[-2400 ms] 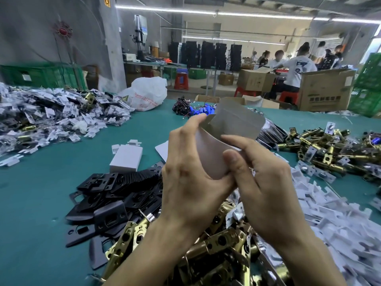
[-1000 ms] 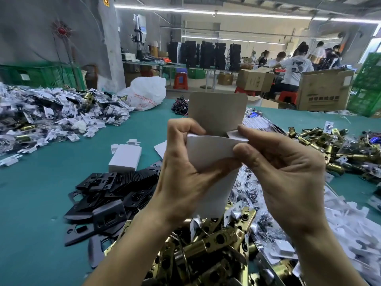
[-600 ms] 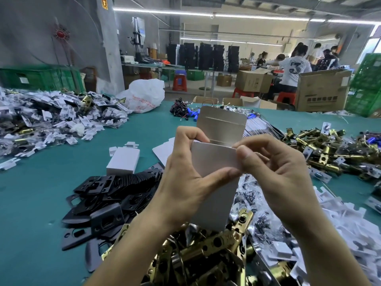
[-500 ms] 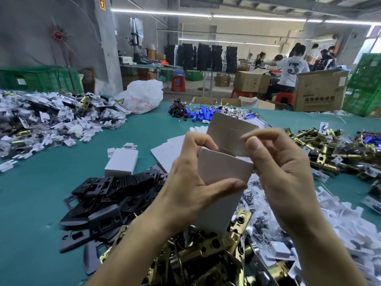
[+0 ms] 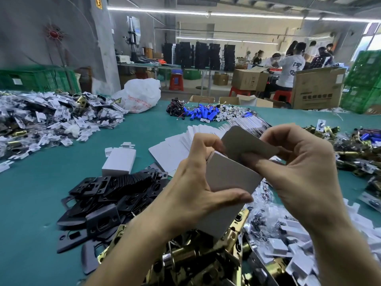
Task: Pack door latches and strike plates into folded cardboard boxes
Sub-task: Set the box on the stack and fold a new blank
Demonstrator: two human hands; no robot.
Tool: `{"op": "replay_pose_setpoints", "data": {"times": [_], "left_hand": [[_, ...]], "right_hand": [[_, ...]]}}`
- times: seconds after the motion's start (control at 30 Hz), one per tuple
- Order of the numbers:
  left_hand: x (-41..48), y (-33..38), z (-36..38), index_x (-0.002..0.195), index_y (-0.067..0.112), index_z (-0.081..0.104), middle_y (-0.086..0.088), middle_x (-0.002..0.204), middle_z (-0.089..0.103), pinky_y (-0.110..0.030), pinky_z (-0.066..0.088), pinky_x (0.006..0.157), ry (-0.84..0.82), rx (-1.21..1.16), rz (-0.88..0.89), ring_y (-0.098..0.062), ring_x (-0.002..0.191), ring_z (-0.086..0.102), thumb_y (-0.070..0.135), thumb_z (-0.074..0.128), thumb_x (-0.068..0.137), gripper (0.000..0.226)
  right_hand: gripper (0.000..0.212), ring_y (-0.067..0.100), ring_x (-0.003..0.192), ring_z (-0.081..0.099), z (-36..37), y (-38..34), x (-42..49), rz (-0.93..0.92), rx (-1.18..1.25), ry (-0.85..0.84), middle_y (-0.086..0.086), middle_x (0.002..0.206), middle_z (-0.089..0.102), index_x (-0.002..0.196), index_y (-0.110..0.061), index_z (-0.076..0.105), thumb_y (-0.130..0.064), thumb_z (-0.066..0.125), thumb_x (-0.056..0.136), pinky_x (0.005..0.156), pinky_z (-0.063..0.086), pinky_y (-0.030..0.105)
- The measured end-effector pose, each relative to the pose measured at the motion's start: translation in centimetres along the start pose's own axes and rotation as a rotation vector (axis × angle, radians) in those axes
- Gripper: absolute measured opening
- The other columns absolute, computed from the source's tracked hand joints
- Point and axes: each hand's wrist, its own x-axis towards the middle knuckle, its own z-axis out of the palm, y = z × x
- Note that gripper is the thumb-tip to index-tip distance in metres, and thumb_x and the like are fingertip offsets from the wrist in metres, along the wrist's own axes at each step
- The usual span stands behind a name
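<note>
- Firstly, at the left edge of the frame, a heap of bagged white parts point(image 5: 51, 120) lies on the green table point(image 5: 31, 203), well apart from the hands. It is probably stock this step does not call for.
- Left of centre, a closed white box point(image 5: 119, 163) lies flat just behind the heaped black strike plates point(image 5: 115, 195). The plates are near the left hand, likely so one can be taken once a box stands open.
- Nearer the middle, fanned flat box blanks point(image 5: 175, 149) lie behind the hands, seemingly the supply for folding.
- At centre, the left hand point(image 5: 191, 193) grips the cardboard box point(image 5: 228, 182), raised above the brass door latches point(image 5: 185, 259) at the bottom of the frame. Its thumb point(image 5: 233, 197) lies across the white front face, and its fingers point(image 5: 203, 141) curl over the upper left corner. The forearm rises from the lower left. This clamp looks meant to keep the sleeve squared.
- Just above, the grey flap point(image 5: 247, 145) stands open, tilted toward the upper right. The box's inside is hidden, so I cannot tell whether it is loaded.
- Right of centre, the right hand point(image 5: 305, 172) pinches that flap, with the thumb tip point(image 5: 261, 165) at the crease and the curled fingertips point(image 5: 288, 135) behind it. I judge it is bending the flap.
- At the right edge, more latches point(image 5: 354, 149) are piled.
</note>
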Motion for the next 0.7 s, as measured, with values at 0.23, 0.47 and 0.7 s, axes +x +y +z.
{"op": "replay_pose_setpoints", "data": {"times": [0.23, 0.47, 0.7], "left_hand": [[-0.18, -0.52, -0.35, 0.104, 0.050, 0.034, 0.016, 0.102, 0.066, -0.026, 0.059, 0.059, 0.050, -0.149, -0.088, -0.008, 0.078, 0.071, 0.040, 0.090, 0.059, 0.072], [-0.08, -0.78, -0.31, 0.108, 0.052, 0.033, 0.018, 0.100, 0.069, -0.026, 0.058, 0.061, 0.050, -0.215, -0.073, -0.010, 0.077, 0.072, 0.032, 0.091, 0.059, 0.079], [-0.14, -0.54, -0.27, 0.116, 0.058, 0.031, 0.019, 0.106, 0.066, -0.026, 0.059, 0.066, 0.012, -0.170, -0.039, -0.011, 0.082, 0.072, 0.031, 0.092, 0.063, 0.085]], "right_hand": [[0.036, 0.028, 0.075, 0.071, 0.59, -0.53, -0.34, 0.050, 0.196, -0.159, 0.009, 0.083, 0.074, 0.089, -0.014, 0.072, -0.050, 0.072, 0.081, 0.065, 0.056, 0.046], [0.016, 0.014, 0.071, 0.073, 0.88, -0.74, -0.39, 0.051, 0.221, -0.132, 0.002, 0.079, 0.077, 0.087, -0.019, 0.076, -0.027, 0.073, 0.073, 0.064, 0.060, 0.027], [0.011, 0.019, 0.071, 0.074, 1.04, -1.00, -0.43, 0.058, 0.206, -0.053, 0.001, 0.078, 0.076, 0.081, -0.019, 0.077, -0.022, 0.077, 0.071, 0.064, 0.062, 0.035]]}}
